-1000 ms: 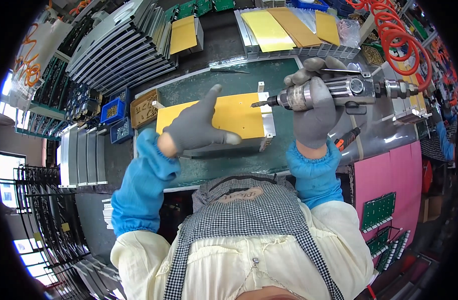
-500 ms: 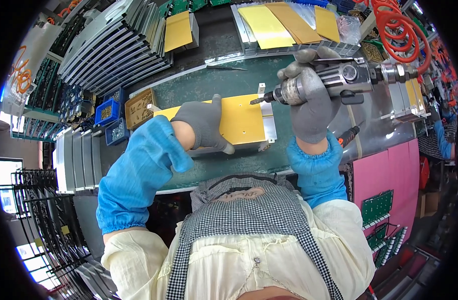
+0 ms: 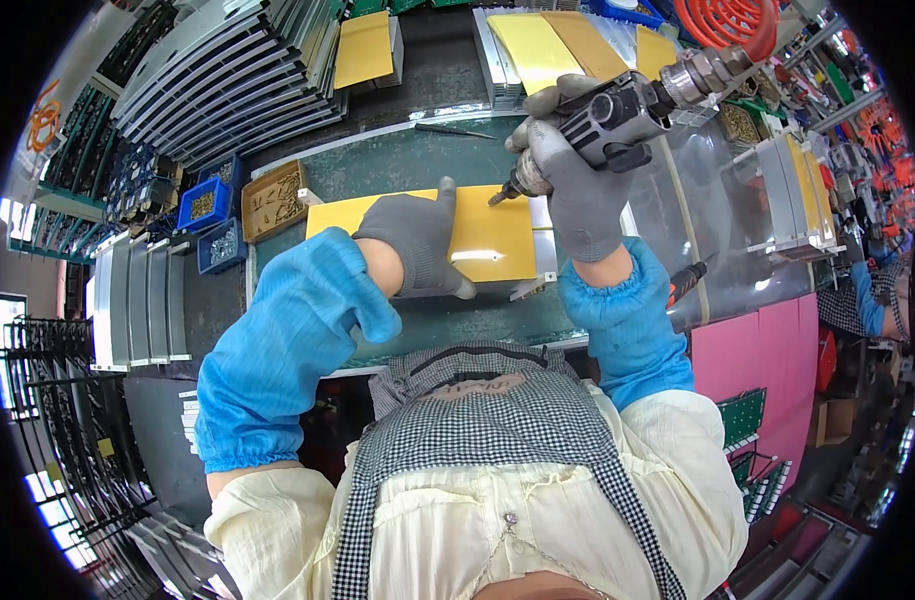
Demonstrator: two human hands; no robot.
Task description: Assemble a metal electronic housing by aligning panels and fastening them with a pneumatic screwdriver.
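Observation:
A metal box with a yellow top panel [image 3: 492,245] lies on the green work mat [image 3: 352,165]. My left hand [image 3: 409,240], in a grey glove, spans the panel, thumb toward its far edge and fingertips over its near edge, holding it. In my right hand [image 3: 577,195], also gloved in grey, is a pneumatic drill [image 3: 602,125], tilted with its air-hose end up to the right. Its bit points down-left, and the tip meets the panel near its far right corner. The tool partly hides that corner.
Beyond the mat stand stacked metal trays [image 3: 232,85] and more yellow sheets [image 3: 537,55]. A cardboard box of screws [image 3: 274,200] and blue bins [image 3: 203,204] sit at the left. A red coiled hose [image 3: 727,20] hangs at the far right. An orange-handled screwdriver [image 3: 687,282] lies by my right forearm.
The drill has moved left and tilted more steeply, bringing its bit down onto the panel. My left hand stays on the panel.

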